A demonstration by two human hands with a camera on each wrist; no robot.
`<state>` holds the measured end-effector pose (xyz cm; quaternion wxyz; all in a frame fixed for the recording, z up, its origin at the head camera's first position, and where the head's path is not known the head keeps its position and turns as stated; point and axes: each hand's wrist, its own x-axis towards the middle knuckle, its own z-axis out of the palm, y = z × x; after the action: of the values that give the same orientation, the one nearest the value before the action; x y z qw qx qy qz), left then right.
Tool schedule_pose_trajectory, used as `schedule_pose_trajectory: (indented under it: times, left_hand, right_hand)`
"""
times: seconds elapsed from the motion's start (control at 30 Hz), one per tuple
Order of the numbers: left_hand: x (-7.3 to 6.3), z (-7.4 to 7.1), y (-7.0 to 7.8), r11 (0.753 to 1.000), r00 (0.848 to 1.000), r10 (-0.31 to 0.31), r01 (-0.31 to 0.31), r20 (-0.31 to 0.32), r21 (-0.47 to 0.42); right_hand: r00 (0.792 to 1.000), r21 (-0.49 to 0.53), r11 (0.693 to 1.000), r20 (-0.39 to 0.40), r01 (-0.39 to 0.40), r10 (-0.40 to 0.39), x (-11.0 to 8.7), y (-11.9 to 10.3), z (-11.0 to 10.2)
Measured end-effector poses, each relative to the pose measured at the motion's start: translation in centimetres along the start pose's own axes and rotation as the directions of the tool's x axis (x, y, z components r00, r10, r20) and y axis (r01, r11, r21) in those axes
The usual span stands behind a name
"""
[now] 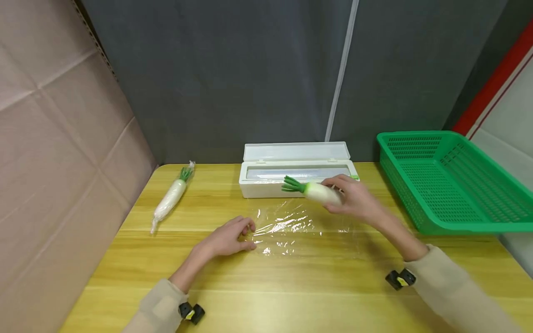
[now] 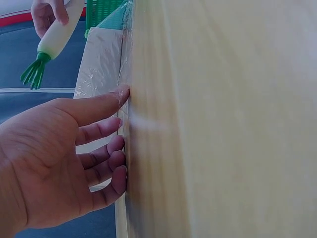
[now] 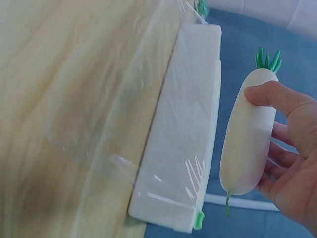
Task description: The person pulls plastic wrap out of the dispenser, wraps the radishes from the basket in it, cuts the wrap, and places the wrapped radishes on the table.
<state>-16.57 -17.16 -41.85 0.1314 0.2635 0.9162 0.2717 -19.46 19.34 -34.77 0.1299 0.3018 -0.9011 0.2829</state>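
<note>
My right hand point(image 1: 351, 196) grips a white radish point(image 1: 322, 193) with green leaf stubs, thumb on one side and fingers behind it. It is held above the table, its leaves pointing left. A thin root tail shows at its lower end in the right wrist view. Below it a sheet of clear cling film point(image 1: 287, 229) lies wrinkled on the wood, running out from a white film dispenser box point(image 1: 270, 189). My left hand point(image 1: 229, 237) rests at the film's left edge, with thumb and loosely bent fingers spread apart and fingertips down at the tabletop.
Another white radish point(image 1: 170, 200), wrapped in film with twisted ends, lies at the left of the wooden table point(image 1: 266, 296). The dispenser's lid point(image 1: 295, 151) stands raised at the back. A green plastic basket point(image 1: 399, 194) sits at the right. A dark grey panel point(image 1: 233, 83) closes the back.
</note>
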Motion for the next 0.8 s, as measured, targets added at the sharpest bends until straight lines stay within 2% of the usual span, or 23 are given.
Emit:
schedule_pose_trajectory:
  times: [0.2,0.5,0.67,0.8]
  left_hand:
    - [0.1,-0.1,-0.1,1.0,1.0,-0.004,0.004,0.011,0.004]
    - [0.1,-0.1,-0.2,1.0,1.0,-0.005,0.005,0.011,-0.004]
    - [0.2,-0.1,0.0,1.0,1.0,-0.008,0.008,0.012,-0.004]
    - [0.2,-0.1,0.0,1.0,1.0,-0.011,0.011,0.014,-0.005]
  right_hand:
    - [0.998,0.032,0.998,0.041,0.05,-0.052,0.5,-0.7,2.2]
    - [0.992,0.036,0.999,0.126,0.012,-0.016,1.0,-1.5,4.7]
    - [0.981,0.024,0.999,0.194,-0.032,0.027,1.0,-1.7,5.8]
    - [0.976,-0.004,1.0,0.214,-0.029,0.029,0.8,-1.4,6.5]
